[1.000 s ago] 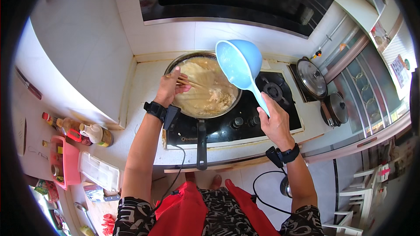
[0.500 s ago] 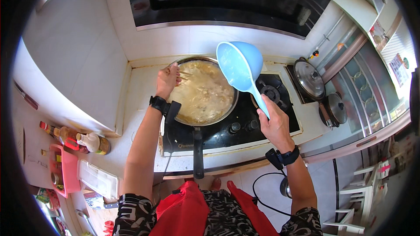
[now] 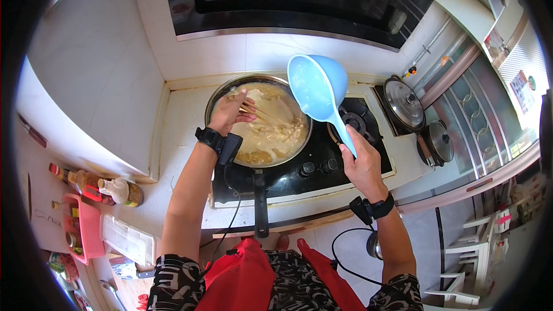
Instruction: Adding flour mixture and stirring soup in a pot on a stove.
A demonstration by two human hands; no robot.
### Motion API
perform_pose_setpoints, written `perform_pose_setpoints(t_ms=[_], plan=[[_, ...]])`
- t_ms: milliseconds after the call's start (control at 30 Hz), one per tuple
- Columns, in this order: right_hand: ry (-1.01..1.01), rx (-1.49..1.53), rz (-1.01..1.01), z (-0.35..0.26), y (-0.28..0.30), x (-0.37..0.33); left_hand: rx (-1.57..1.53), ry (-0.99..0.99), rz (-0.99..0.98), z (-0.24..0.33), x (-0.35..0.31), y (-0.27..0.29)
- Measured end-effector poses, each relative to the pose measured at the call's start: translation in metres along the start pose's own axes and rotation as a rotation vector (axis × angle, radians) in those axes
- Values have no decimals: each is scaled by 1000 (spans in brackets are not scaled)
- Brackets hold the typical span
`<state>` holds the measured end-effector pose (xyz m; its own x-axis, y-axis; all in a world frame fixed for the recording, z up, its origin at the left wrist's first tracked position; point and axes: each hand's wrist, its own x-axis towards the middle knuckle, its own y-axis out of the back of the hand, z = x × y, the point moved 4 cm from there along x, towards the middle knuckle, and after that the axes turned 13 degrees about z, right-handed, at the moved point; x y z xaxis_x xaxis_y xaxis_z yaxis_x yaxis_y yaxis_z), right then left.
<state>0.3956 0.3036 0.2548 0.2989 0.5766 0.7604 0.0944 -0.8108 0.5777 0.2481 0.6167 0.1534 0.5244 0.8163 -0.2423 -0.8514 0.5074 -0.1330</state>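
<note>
My left hand (image 3: 231, 111) is closed around wooden chopsticks (image 3: 264, 115), which slant down into the pan's contents. A pale, cloudy liquid with lumps (image 3: 273, 134) fills the large frying pan (image 3: 310, 140) on the left side of the stove. The pan's black handle (image 3: 261, 205) points toward me. Gripped by its handle in my right hand (image 3: 364, 163), a light blue water scoop (image 3: 335, 80) is held up over the pan's right edge. Its bowl is tilted toward the pan, with some wet residue inside.
The black gas stove (image 3: 295, 182) has a second burner (image 3: 354, 122) right of the pan. Lidded pots (image 3: 405, 103) stand at the far right. Bottles (image 3: 122, 191) and a pink basket (image 3: 87, 227) are on the left. A cable (image 3: 233, 219) hangs from my left wrist.
My left hand has moved right and slightly down over the pan, with the chopsticks sweeping through the liquid, whose surface has shifted. The scoop has barely moved.
</note>
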Motion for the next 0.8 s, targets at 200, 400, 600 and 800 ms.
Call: perform_pose_setpoints(t_ms=[200, 400, 600, 800], plan=[[14, 12, -1, -7, 1, 1, -47, -60, 21, 25, -29, 11], [29, 30, 2, -15, 2, 4, 289, -336, -202, 34, -80, 12], [24, 60, -10, -20, -6, 2, 461, -481, -215, 2, -82, -1], [31, 49, -21, -28, -10, 3, 658, -802, -78, 0, -49, 4]])
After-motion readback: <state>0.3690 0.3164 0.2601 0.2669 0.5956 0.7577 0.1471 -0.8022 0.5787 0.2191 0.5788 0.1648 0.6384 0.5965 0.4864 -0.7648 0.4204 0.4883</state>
